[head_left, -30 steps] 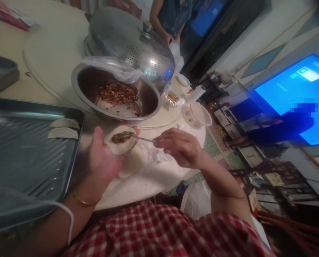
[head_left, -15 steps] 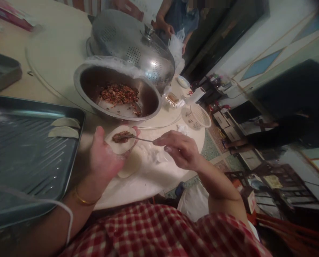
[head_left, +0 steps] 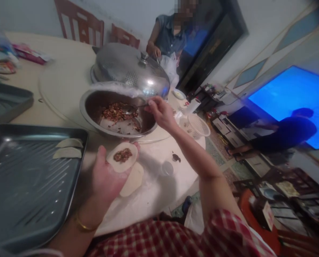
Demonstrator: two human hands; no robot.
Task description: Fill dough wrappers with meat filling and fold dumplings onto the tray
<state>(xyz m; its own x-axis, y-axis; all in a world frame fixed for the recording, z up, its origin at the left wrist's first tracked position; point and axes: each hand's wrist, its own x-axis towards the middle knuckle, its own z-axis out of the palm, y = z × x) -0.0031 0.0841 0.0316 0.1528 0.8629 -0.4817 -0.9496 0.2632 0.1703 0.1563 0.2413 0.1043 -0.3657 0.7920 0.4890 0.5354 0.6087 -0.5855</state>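
Round table [head_left: 68,76], chairs [head_left: 80,25], blue screen [head_left: 288,98]

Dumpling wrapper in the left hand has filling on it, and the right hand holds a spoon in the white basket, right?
Not quite. In the head view the right hand holds the spoon in the metal bowl of filling, not in the white basket. The dumpling wrapper in the left hand does have filling on it.

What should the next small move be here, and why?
Probably leave the spoon in the metal bowl and bring the right hand over to fold the dumpling wrapper. The wrapper in the left hand already carries a mound of filling, and the spoon lies down in the bowl.
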